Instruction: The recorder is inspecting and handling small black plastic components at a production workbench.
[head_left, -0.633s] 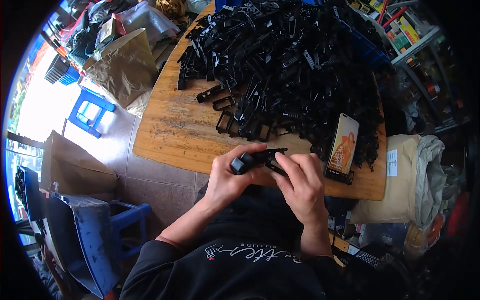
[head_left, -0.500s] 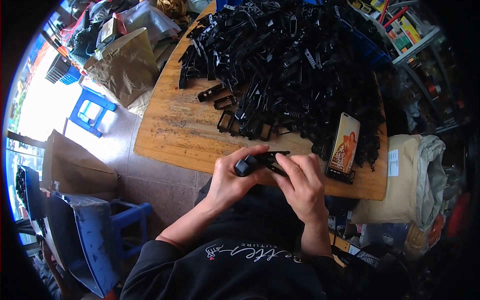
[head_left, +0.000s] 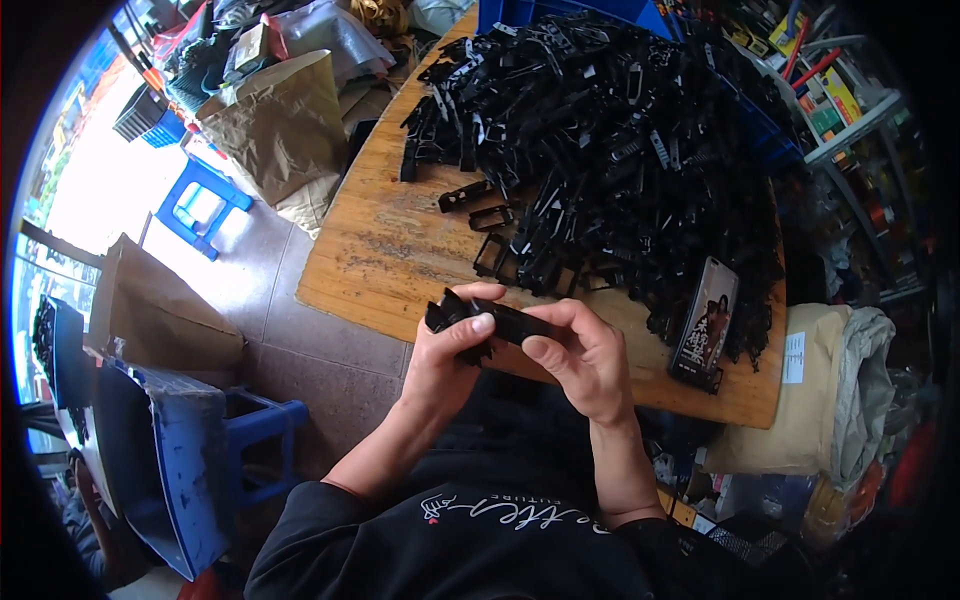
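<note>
Broadly, a worn wooden tabletop (head_left: 370, 250) took up the middle, bare along its left edge and toward its near left corner. On it a great heap of black plastic parts (head_left: 600, 140) spread from the far edge down along the right edge. A beige sack (head_left: 770, 435) stood just beyond the near right corner. A phone (head_left: 705, 320) leaned on the tabletop near that same corner, its screen lit.

Both hands were together over the near edge, left of its middle, and both were grasping. The left hand (head_left: 435, 365) was wrapped about one end of a black plastic piece (head_left: 515, 322), thumb pressed on top; the right hand (head_left: 590, 370) pinched the other end between thumb and forefinger. Whether it was one piece or several held together could not be told.

Handling it well seemed to call for the left hand to serve as a firm, quiet base, with the right pressing evenly along the piece rather than twisting, since thin plastic would likely flex. Holding it farther in from the near edge would have let a dropped part land on wood.

Smallest, a loose black frame (head_left: 490, 217) lay by the heap's left side, toward the left edge.
</note>
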